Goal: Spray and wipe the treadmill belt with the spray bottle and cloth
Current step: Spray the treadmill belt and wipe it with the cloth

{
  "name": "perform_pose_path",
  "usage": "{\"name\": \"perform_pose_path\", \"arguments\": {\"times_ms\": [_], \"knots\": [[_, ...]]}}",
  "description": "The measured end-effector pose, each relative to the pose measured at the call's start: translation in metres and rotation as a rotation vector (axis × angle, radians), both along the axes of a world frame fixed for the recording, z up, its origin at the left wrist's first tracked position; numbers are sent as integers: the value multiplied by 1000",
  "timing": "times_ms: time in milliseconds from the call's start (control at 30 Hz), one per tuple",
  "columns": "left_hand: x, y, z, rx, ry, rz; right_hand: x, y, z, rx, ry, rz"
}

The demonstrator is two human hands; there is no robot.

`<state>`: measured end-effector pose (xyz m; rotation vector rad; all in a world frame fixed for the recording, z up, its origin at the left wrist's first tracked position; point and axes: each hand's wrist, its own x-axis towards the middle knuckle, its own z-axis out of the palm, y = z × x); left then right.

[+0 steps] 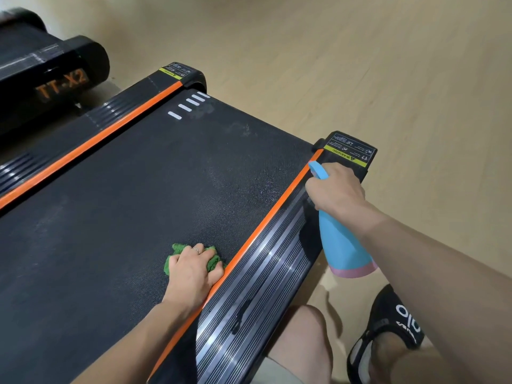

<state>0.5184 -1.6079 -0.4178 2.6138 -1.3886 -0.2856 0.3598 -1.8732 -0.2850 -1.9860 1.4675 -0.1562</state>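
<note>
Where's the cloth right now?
In the head view, the green cloth sits on the belt under the left hand, close to the right orange strip.

Black textured belt [133, 195], orange side stripe [266, 228], green cloth [213, 260], blue pink-based spray bottle [342, 245]

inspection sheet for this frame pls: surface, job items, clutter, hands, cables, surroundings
Surface: treadmill belt, black, fine droplets toward the right edge, pale smudges near the white dashes.
Job's things: green cloth on the belt by the orange strip; blue spray bottle held above the side rail.
Clutter: nothing seen.
Hands: left hand grips the cloth; right hand grips the bottle's neck.
Cables: nothing seen.
Surroundings: second treadmill at left, wood floor, black shoe.
</note>
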Motion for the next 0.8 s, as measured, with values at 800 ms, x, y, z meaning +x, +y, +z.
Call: {"name": "perform_pose_path", "arguments": {"times_ms": [800], "knots": [[25, -226, -8, -59, -124, -175, 21, 26, -36, -315, -760, -173]]}}
